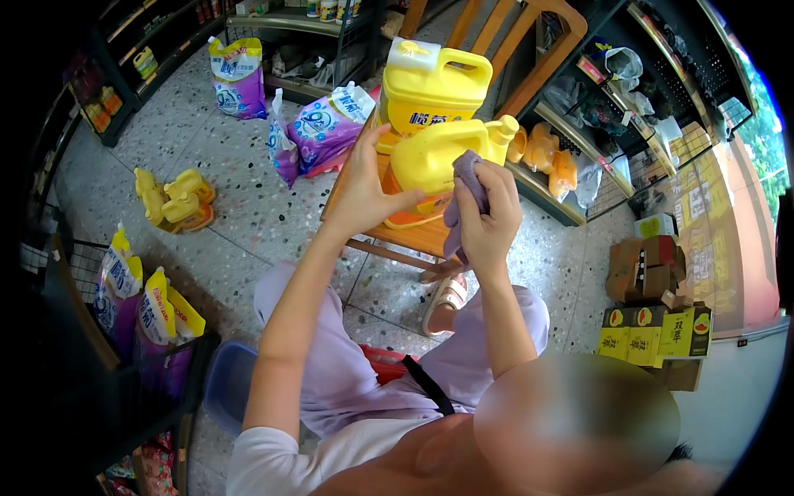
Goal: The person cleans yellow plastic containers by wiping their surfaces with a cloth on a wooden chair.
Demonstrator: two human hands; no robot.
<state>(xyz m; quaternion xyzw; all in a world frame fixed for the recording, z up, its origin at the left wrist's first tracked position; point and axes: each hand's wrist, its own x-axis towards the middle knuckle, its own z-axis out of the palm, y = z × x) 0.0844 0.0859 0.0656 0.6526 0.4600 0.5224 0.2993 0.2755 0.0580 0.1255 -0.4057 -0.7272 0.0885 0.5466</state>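
A yellow plastic jug (430, 157) with a handle and capped spout stands on a wooden chair seat (430, 238). My left hand (368, 190) grips it from the left, thumb against its lower front and fingers along its side. In my right hand (494, 215) a bunched purple-grey cloth (465, 186) is pinched, pressed to the jug's right side below the spout. Just behind stands a larger yellow jug (426, 95) with a clear wrapped piece over its cap. Part of the front jug's label is hidden by my hands and the cloth.
Purple detergent bags (327, 128) lean by the chair's left; another bag (237, 78) stands farther back. A cluster of small yellow jugs (175, 198) sits on the speckled floor. Shelves (612, 157) line the right, above cartons (653, 331). A blue bin (227, 388) is at lower left.
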